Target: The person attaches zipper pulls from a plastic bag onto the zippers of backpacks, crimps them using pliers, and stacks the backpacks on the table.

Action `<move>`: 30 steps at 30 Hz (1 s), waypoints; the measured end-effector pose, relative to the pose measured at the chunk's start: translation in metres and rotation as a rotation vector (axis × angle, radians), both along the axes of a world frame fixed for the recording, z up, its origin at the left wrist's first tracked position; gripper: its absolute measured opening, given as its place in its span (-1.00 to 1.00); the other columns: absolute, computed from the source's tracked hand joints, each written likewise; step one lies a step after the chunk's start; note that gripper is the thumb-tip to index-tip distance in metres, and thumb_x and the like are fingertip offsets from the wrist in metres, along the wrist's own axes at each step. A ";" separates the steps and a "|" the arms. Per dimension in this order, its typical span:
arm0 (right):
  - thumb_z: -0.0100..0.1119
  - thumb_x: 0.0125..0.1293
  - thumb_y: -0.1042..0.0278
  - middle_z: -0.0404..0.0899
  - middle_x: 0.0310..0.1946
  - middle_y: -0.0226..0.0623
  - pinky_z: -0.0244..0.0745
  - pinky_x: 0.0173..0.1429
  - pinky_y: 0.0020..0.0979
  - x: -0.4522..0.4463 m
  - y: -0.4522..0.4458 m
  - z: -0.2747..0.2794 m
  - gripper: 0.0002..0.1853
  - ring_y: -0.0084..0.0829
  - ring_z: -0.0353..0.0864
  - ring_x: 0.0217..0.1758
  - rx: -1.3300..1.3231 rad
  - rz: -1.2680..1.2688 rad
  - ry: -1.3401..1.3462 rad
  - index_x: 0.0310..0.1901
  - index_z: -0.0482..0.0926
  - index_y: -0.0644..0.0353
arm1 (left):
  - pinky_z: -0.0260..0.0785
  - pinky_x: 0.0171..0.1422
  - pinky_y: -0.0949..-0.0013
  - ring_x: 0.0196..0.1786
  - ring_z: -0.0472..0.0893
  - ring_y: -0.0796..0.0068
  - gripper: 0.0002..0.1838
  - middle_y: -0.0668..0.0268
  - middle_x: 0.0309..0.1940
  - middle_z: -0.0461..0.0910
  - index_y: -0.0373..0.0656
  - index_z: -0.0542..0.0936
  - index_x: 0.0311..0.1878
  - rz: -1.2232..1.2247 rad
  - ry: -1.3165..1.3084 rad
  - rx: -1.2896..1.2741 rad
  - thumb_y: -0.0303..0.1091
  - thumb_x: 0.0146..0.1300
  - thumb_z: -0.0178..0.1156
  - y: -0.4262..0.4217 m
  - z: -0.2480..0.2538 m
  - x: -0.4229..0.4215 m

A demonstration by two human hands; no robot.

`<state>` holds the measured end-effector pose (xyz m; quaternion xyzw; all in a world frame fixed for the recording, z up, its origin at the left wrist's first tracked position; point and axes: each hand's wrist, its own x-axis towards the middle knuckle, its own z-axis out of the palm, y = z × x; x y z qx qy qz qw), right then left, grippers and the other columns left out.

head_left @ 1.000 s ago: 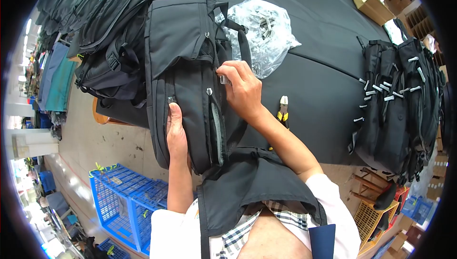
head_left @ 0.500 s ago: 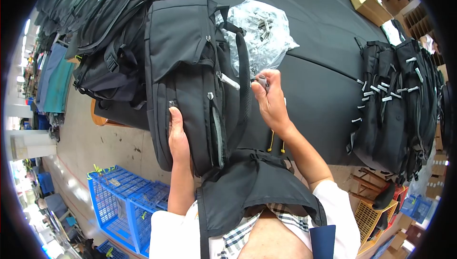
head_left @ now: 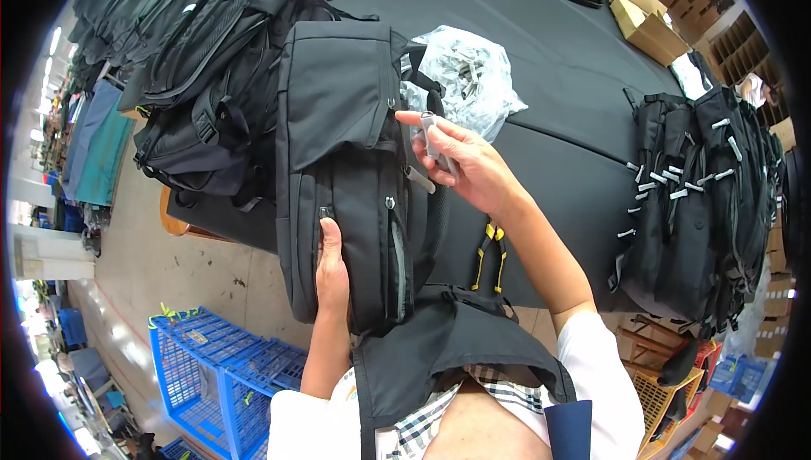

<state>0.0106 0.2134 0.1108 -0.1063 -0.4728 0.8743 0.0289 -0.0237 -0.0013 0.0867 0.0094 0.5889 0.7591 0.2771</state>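
Note:
A black backpack [head_left: 338, 139] stands at the table edge in front of me, its zippers facing my right side. My left hand [head_left: 333, 278] grips its lower part, thumb up beside a zipper slider [head_left: 326, 212], the other fingers hidden. My right hand [head_left: 473, 166] pinches grey zipper pulls [head_left: 429, 137], its index finger reaching to the upper zipper slider [head_left: 391, 103]. A grey pull [head_left: 419, 179] hangs from another zipper just below. Behind the right hand lies a clear plastic bag [head_left: 498, 92] with many grey pulls in it.
Yellow-and-black pliers [head_left: 490, 257] lie on the black-covered table [head_left: 557, 198]. Backpacks are piled at left [head_left: 215, 80], and others with grey pulls stand at right [head_left: 676, 206]. A cardboard box [head_left: 646, 25] sits at the far right. Blue crates [head_left: 215, 375] stand on the floor at lower left.
My right hand has moved left and slightly down from beside the plastic bag to the backpack's upper zipper, carrying grey pulls. The backpack has shifted slightly right and down in view.

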 end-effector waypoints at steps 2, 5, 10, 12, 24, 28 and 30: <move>-0.01 0.35 0.25 0.35 -0.39 -0.53 0.13 -0.49 -0.75 -0.002 0.003 -0.003 -0.61 -0.77 0.27 -0.47 -0.017 0.000 -0.001 0.18 0.39 0.14 | 0.26 0.20 0.47 0.08 0.44 0.45 -0.35 0.21 0.06 0.43 -0.36 0.39 0.13 -0.002 0.004 -0.002 0.12 0.35 -0.13 -0.002 -0.004 -0.002; 0.05 0.33 0.29 0.36 -0.48 -0.55 0.12 -0.53 -0.73 -0.008 0.004 -0.010 -0.67 -0.79 0.25 -0.54 0.065 -0.092 -0.021 0.11 0.46 0.13 | 0.31 0.15 0.47 0.03 0.47 0.49 -0.43 0.21 0.03 0.45 -0.36 0.38 0.12 0.024 0.010 0.009 0.03 0.38 -0.12 0.000 -0.001 -0.001; 0.13 0.25 0.44 0.42 -0.49 -0.52 0.21 -0.45 -0.64 -0.036 0.010 -0.032 -0.81 -0.73 0.30 -0.53 0.649 -0.421 0.104 -0.12 0.61 0.16 | 0.30 0.17 0.45 0.04 0.46 0.45 -0.42 0.19 0.05 0.44 -0.37 0.37 0.14 0.021 0.020 0.024 0.02 0.38 -0.12 0.004 0.007 0.003; 0.14 0.23 0.48 0.45 -0.46 -0.49 0.25 -0.42 -0.62 -0.044 0.010 -0.024 -0.81 -0.69 0.32 -0.51 0.881 -0.485 0.181 -0.12 0.61 0.15 | 0.30 0.17 0.46 0.04 0.46 0.46 -0.43 0.19 0.05 0.44 -0.37 0.37 0.14 0.034 0.013 0.014 0.01 0.39 -0.13 0.006 0.008 0.005; 0.10 0.17 0.60 0.53 -0.33 -0.30 0.45 -0.23 -0.43 -0.030 0.012 -0.022 -0.77 -0.32 0.55 -0.31 1.554 -0.481 0.378 -0.16 0.61 0.13 | 0.29 0.20 0.45 0.05 0.48 0.43 -0.36 0.16 0.05 0.45 -0.40 0.37 0.13 -0.066 0.037 -0.031 0.09 0.38 -0.18 0.003 0.007 0.005; 0.06 0.21 0.61 0.53 -0.29 -0.31 0.46 -0.21 -0.45 -0.018 0.007 -0.035 -0.77 -0.40 0.56 -0.28 1.523 -0.518 0.350 -0.12 0.59 0.19 | 0.28 0.21 0.45 0.07 0.47 0.42 -0.35 0.16 0.05 0.46 -0.41 0.37 0.13 -0.088 0.054 -0.043 0.10 0.37 -0.18 0.005 0.005 0.007; -0.04 0.32 0.54 0.52 -0.24 -0.31 0.44 -0.35 -0.56 -0.008 -0.003 -0.048 -0.75 -0.56 0.50 -0.37 1.060 -0.615 0.413 -0.01 0.53 0.26 | 0.26 0.23 0.42 0.09 0.46 0.41 -0.36 0.15 0.07 0.44 -0.39 0.33 0.17 -0.113 -0.011 0.037 0.09 0.38 -0.19 0.003 0.005 0.007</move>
